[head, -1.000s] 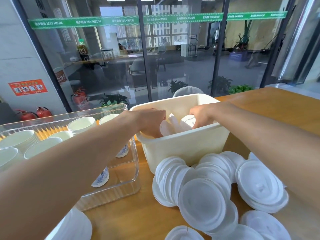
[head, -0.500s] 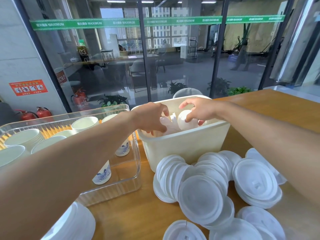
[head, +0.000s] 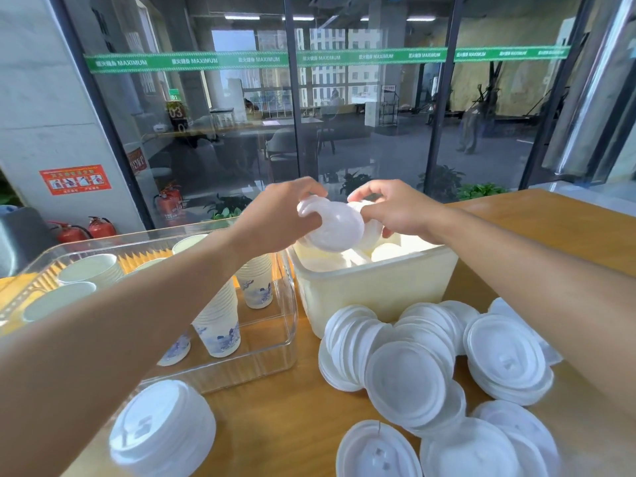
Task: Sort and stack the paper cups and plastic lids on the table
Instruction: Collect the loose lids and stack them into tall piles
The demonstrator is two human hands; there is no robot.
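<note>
Both hands are raised above the cream plastic bin (head: 375, 287). My left hand (head: 275, 218) grips a bunch of white plastic lids (head: 334, 225), and my right hand (head: 395, 208) pinches more white lids (head: 370, 232) right beside them, the two bunches touching. More lids lie inside the bin. Toppled rows of lids (head: 406, 366) spread over the wooden table (head: 550, 232) in front of the bin. Stacks of paper cups (head: 220, 321) with blue print stand in a clear plastic box (head: 268, 359) at the left.
A short stack of lids (head: 161, 428) stands at the near left of the table. A glass wall runs just behind the table, with fire extinguishers (head: 99, 228) on the floor beyond. The table's right part shows bare wood.
Both hands have risen out of the bin, each carrying lids, and have come together above it. The camera view has tilted slightly upward.
</note>
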